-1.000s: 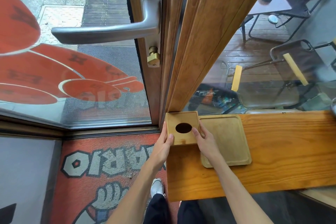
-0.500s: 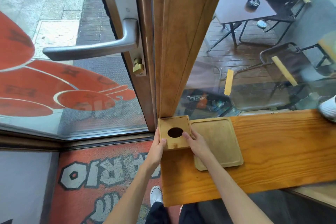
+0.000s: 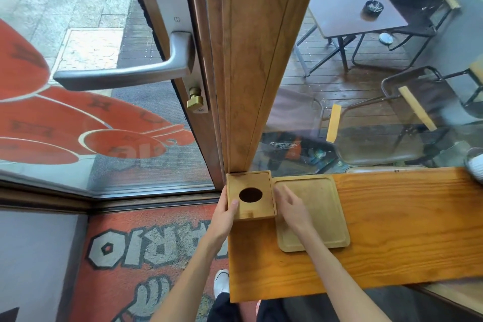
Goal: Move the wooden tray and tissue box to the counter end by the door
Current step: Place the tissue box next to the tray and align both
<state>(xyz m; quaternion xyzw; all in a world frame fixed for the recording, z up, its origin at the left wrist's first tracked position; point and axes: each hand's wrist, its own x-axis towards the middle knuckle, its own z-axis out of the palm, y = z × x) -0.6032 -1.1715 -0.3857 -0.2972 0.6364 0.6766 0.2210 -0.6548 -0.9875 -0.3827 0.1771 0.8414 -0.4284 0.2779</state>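
Note:
A square wooden tissue box (image 3: 257,185) with a round dark hole in its lid stands at the counter's far left corner, against the wooden door post. My left hand (image 3: 226,213) rests on its left side, thumb on the lid. Just right of the box lies the flat wooden tray (image 3: 322,206) with a raised rim, touching or nearly touching the box. My right hand (image 3: 291,210) hovers over the tray's left part, fingers spread and blurred, apart from the box.
The orange wooden counter (image 3: 392,238) runs to the right along a glass window. A glass door with a metal lever handle (image 3: 125,73) is at left. A white ribbed object (image 3: 475,167) sits at the counter's far right. A red floor mat (image 3: 146,256) lies below.
My right hand has come off the tissue box's right side and opened over the tray. The box stays at the corner by the post, and my left hand remains on it.

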